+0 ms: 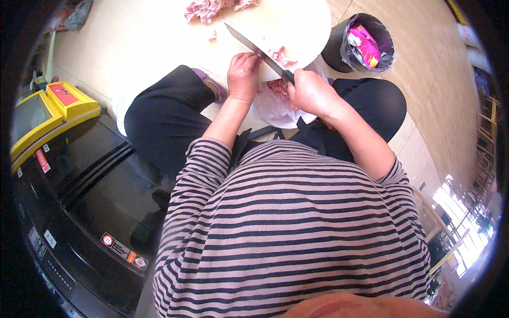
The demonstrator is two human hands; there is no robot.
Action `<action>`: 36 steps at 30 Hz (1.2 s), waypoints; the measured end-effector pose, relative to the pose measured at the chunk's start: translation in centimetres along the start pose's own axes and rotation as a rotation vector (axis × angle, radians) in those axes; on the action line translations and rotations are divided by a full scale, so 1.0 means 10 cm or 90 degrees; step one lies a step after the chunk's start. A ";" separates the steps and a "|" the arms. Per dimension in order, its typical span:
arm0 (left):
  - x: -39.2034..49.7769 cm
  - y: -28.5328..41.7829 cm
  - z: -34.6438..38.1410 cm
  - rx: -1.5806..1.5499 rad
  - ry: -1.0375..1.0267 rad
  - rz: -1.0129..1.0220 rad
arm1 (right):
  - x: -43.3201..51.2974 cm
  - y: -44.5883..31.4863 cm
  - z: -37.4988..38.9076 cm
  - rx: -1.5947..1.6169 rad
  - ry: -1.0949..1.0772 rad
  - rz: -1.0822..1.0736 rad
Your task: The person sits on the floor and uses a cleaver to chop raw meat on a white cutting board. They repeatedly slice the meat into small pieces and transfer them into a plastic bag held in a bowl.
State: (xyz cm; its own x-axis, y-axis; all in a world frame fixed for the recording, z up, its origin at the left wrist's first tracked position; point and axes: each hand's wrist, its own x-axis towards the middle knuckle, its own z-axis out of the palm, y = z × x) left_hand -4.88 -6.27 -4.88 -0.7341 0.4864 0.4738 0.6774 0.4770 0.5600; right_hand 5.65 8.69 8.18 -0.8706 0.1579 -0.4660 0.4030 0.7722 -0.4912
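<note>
My right hand (312, 93) grips the dark handle of a kitchen knife (258, 51). Its blade slants up and left across a round white cutting board (302, 24). Beside the blade, at the board's near edge, rests my left hand (243, 73) with curled fingers; whether anything is under them is hidden. Chopped raw meat (282, 55) lies just right of the blade. A larger heap of meat (214, 10) sits at the board's far side, with a small scrap (212, 36) nearer. Below the near edge, between my legs, a plastic bag (266, 113) holds minced meat (280, 89).
A black bin (334, 51) with a clear liner stands right of the board, with a pink wrapper (368, 45) inside. At my left is a glossy black appliance (103, 171) bearing stickers, beside a yellow-framed case (63, 99). Pale tiles (421, 71) cover the floor.
</note>
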 end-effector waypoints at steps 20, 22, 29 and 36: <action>-0.04 -0.11 -0.15 -0.041 -0.004 -0.101 | -0.10 -0.06 0.00 0.024 0.098 -0.007; -0.04 -0.08 -0.15 -0.034 -0.008 -0.071 | -0.14 -0.09 -0.01 0.024 0.098 -0.020; -0.05 -0.08 -0.04 -0.014 0.023 0.014 | -0.01 -0.07 0.04 -0.025 0.014 0.013; -0.01 -0.12 0.02 0.029 0.013 0.036 | 0.43 -0.18 0.11 -0.006 0.017 -0.022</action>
State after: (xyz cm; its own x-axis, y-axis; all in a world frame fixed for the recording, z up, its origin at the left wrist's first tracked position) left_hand -5.64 -6.73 -5.71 -0.6947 0.4987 0.5183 0.7193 0.4818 0.5004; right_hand 1.47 7.31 6.21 -0.8914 0.1469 -0.4288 0.3697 0.7830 -0.5003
